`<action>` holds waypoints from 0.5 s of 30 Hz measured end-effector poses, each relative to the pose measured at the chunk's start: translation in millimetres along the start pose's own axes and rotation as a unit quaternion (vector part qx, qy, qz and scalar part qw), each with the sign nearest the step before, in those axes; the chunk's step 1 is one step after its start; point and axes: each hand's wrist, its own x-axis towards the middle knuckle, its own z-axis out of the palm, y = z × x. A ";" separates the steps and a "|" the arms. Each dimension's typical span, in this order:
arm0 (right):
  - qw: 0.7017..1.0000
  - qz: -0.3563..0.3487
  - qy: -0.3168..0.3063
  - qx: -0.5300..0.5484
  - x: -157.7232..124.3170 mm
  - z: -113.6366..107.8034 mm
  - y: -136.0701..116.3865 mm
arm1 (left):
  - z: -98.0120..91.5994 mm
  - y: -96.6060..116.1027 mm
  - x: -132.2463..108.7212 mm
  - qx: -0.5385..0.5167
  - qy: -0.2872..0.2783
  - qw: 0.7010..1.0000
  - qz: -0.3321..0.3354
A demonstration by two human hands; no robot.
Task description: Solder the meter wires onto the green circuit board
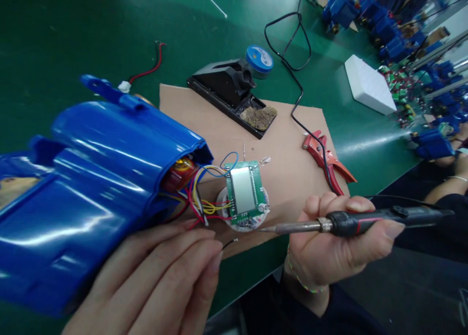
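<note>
A broad green tabletop (pixel 91 37) carries a flat brown cardboard sheet (pixel 288 179), and on its left a glossy blue plastic housing (pixel 109 130) lies with its mouth open. The worker's right hand (pixel 336 247) grips a black-handled soldering iron (pixel 347 223), its metal tip just beside the lower edge of a green circuit board with a pale rectangular screen (pixel 244 188). The board rests on a round white support (pixel 221 197) near the housing's mouth, outside the shell. Multicoloured thin wires (pixel 208 208) run from the housing to the board's left edge, where several appear to be attached. That part of the wiring looks done. At the fingertips of the left hand (pixel 161 281), apparently pinched, a short black wire (pixel 230 242) points its bare end free of the board; this joint seems left to make, as does fitting the board inside.
</note>
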 end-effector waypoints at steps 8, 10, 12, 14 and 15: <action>0.999 0.032 0.036 0.005 -3.9 -9.3 -11.7 | -13.0 -1.7 7.8 0.011 0.013 0.998 0.056; 0.999 0.033 0.035 0.005 -6.5 -11.0 -14.0 | -18.4 -1.8 13.1 0.024 0.015 0.997 0.076; 0.999 0.032 0.030 0.008 -8.3 -12.3 -16.1 | -22.9 -2.2 17.1 0.042 0.008 0.993 0.106; 0.999 0.029 0.023 0.015 -9.2 -13.9 -17.3 | -25.5 -2.8 18.4 0.051 -0.005 0.990 0.130; 0.999 0.025 0.019 0.019 -9.5 -15.0 -17.4 | -26.1 -3.1 18.1 0.052 -0.007 0.990 0.134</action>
